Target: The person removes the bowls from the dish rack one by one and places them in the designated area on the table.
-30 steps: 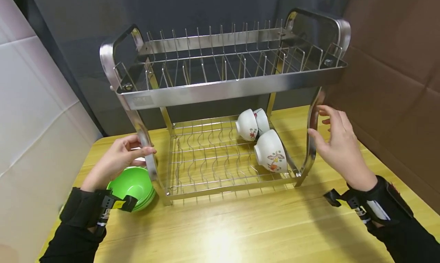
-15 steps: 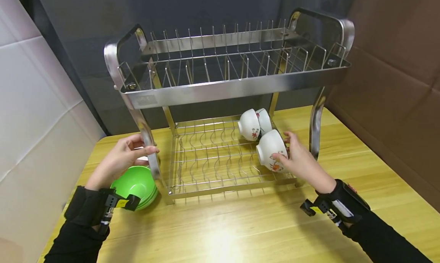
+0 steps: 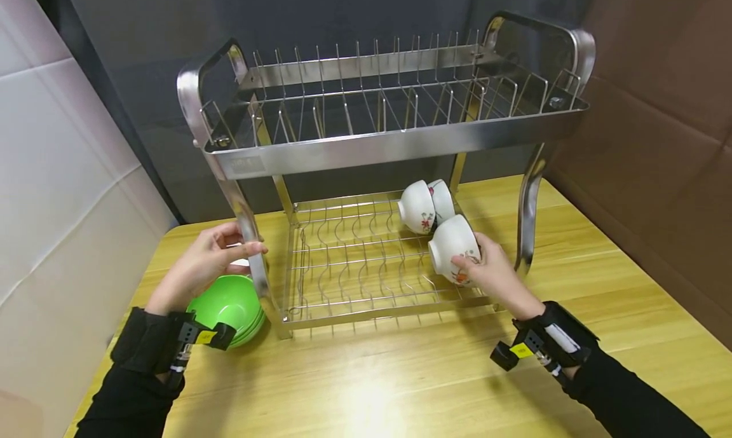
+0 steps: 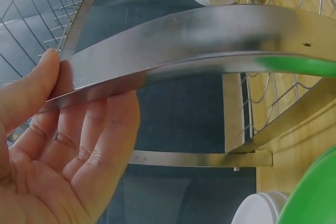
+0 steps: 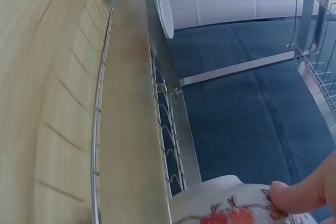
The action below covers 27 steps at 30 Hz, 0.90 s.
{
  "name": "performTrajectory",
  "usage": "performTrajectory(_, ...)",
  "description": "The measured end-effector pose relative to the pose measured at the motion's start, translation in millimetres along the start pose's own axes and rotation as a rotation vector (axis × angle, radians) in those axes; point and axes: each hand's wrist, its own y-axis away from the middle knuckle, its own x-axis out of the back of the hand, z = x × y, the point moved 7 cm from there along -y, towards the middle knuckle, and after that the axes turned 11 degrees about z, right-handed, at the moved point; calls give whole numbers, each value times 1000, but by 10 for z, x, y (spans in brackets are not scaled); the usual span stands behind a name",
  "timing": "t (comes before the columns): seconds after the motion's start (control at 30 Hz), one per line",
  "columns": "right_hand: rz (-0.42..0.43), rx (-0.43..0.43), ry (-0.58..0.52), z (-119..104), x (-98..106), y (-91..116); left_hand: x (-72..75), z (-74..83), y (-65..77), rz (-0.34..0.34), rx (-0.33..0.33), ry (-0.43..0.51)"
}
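Observation:
A two-tier metal dish rack (image 3: 394, 143) stands on the wooden table. My left hand (image 3: 197, 263) grips its left front leg, thumb on one side and fingers on the other, as the left wrist view (image 4: 79, 150) also shows. On the lower tier, a white flowered bowl (image 3: 448, 244) lies tilted on its side at the front right. My right hand (image 3: 496, 274) holds that bowl by its right edge, thumb on the printed outside; the other fingers are mostly hidden behind it. Two more white bowls (image 3: 416, 208) lean together just behind.
Stacked green bowls (image 3: 225, 307) sit left of the rack, below my left forearm. White stacked dishes (image 4: 257, 211) show beside them in the left wrist view. Upright wire dividers (image 3: 354, 107) line the upper tier. A white wall (image 3: 63, 171) and a brown panel (image 3: 669, 120) flank the table.
My right hand has left the rack's right front leg, moved left to the front bowl and taken hold of it. My left hand stays on the left leg.

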Motion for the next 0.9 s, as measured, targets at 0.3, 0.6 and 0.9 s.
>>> performTrajectory(0.3,35,-52,-150,43,-15,30,-14,18,11,5,8,-3)
performTrajectory(0.6,-28,-5,-586,-49,167,229,-25,1,-2,12,23,12)
performTrajectory(0.9,-84,149,-804,-27,531,615,-10,-32,2,6,14,-4)
